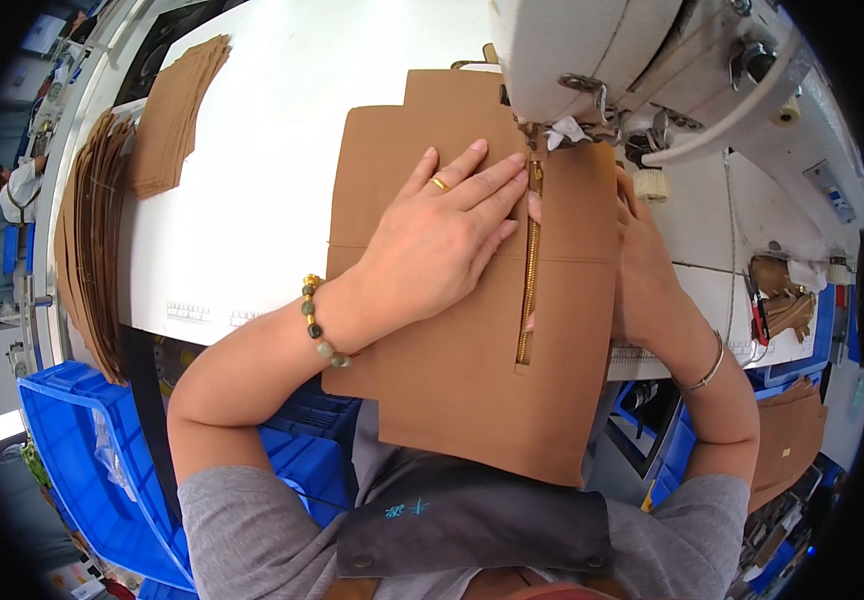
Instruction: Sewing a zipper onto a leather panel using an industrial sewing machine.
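A brown panel [452, 390] with squared, notched corners lies under the sewing machine's needle area [534, 135]. A long narrow slit in it shows a zipper [529, 270] with gold-coloured teeth. My left hand [442, 225] rests flat on the panel left of the slit, fingers stretched, fingertips close to the machine's foot. At the panel's right edge is my right hand [642, 260], partly beneath the panel. Bits of skin show through the slit beside the zipper. Most of the right hand's fingers are hidden, so its grip cannot be made out.
The white sewing machine head [592, 60] overhangs the upper right. Stacked brown panels [177, 120] and a thicker bundle [97, 240] occupy the table's left. Blue crates [102, 450] stand below left. Brown scraps [787, 300] and red-handled snips [758, 310] lie at right.
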